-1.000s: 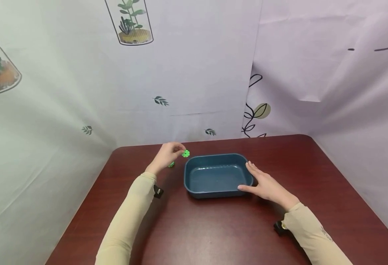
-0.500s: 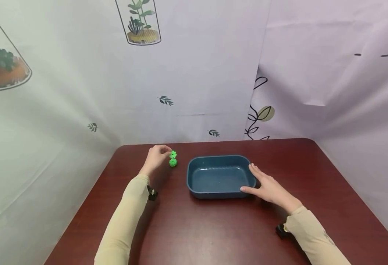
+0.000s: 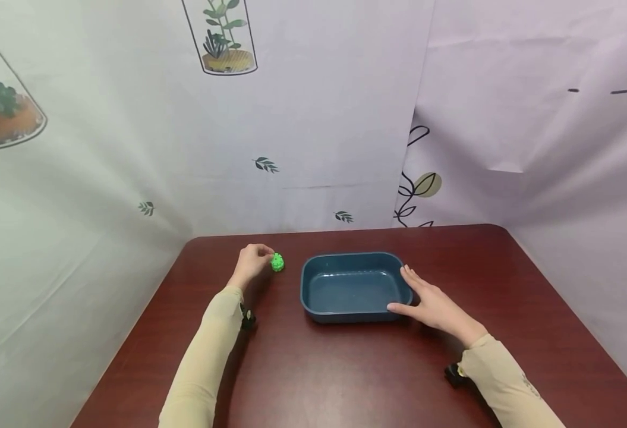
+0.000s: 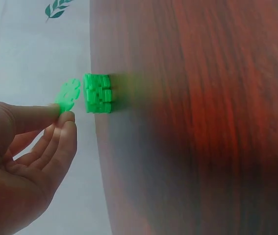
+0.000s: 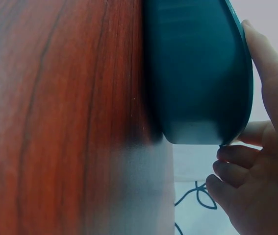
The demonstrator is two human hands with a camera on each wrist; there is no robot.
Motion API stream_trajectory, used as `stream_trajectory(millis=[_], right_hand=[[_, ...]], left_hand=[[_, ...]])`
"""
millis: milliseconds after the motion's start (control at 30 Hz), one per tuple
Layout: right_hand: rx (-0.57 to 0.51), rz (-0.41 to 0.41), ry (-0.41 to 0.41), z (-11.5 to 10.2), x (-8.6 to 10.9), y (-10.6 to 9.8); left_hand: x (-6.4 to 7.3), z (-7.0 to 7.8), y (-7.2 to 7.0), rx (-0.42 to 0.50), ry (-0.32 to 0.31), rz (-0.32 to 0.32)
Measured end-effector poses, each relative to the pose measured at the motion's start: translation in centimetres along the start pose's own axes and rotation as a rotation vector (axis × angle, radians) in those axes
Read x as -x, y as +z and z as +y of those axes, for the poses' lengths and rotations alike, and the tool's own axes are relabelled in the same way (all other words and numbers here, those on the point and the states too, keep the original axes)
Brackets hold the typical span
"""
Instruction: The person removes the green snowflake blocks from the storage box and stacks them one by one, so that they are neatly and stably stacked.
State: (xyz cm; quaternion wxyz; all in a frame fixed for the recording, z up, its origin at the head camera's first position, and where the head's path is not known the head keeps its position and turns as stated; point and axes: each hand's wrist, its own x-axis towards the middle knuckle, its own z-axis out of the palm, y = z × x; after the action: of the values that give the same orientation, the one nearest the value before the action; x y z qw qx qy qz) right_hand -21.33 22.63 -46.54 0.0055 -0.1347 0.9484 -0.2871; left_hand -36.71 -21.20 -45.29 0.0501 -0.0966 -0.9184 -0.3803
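Note:
A thin green disc (image 4: 68, 94) with a notched edge is pinched between the thumb and fingers of my left hand (image 3: 249, 264). Just under it on the table stands a short stack of the same green notched discs (image 4: 97, 94); in the left wrist view a narrow gap separates the two. My right hand (image 3: 436, 303) rests at the right end of a dark blue rectangular tray (image 3: 352, 292), fingers spread along its rim. In the right wrist view the thumb touches the rim and the other fingers lie loosely bent by the tray's end wall.
The tray stands to the right of the disc stack, and nothing shows inside it. Both stand on a reddish-brown wooden table (image 3: 334, 368). A pale printed cloth (image 3: 313, 148) hangs behind the table's far edge and along both sides.
My left hand has moved left from beside the tray with the green disc, then down over the disc stack. My right hand stays at the tray.

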Motion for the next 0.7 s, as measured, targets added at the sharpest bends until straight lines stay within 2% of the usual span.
stream_trajectory(millis=[200,367,567,700], right_hand=[[-0.003,0.004,-0.008,-0.14,0.04,0.06],[-0.01,-0.003,-0.008,-0.24,0.05,0.1],[-0.009,0.001,-0.003,-0.21,-0.06,0.02],[-0.007,-0.001,0.005,-0.1,0.03,0.03]], left_hand=[[-0.08,-0.55,0.29,0.03,-0.064,-0.036],[-0.11,-0.54,0.53,0.043,-0.096,-0.037],[-0.42,-0.55,0.78,0.027,-0.09,-0.006],[-0.52,-0.74,0.99,0.032,-0.086,-0.011]])
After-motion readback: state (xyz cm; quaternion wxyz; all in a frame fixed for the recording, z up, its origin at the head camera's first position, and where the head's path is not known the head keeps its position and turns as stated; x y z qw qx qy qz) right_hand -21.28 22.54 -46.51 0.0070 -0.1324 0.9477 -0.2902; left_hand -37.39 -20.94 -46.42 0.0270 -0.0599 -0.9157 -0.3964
